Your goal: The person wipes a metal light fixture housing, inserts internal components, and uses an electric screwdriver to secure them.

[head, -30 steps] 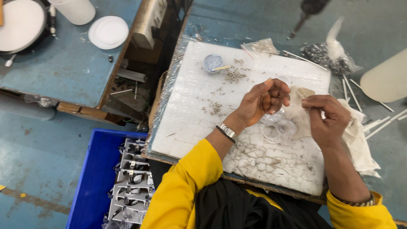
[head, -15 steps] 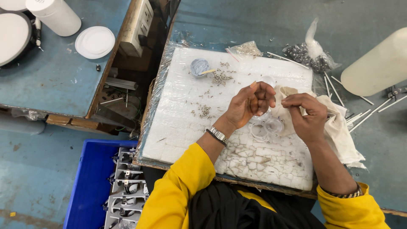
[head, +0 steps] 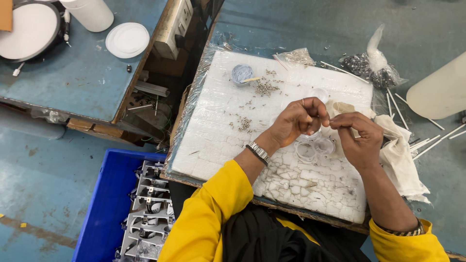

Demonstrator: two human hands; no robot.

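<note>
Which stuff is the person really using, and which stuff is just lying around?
In use:
left hand and right hand, pinching something too small to tell
clear round plastic rings
white foam work board
small metal screws

Lying about:
blue plastic crate
round white lid
white cloth
thin white rods

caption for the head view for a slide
Left hand and right hand pinch a tiny part together over a white foam board strewn with small screws.

Yellow sleeves [head: 208, 218], metal wristwatch [head: 258, 153] on left wrist, ring on left hand [head: 296, 119].
</note>
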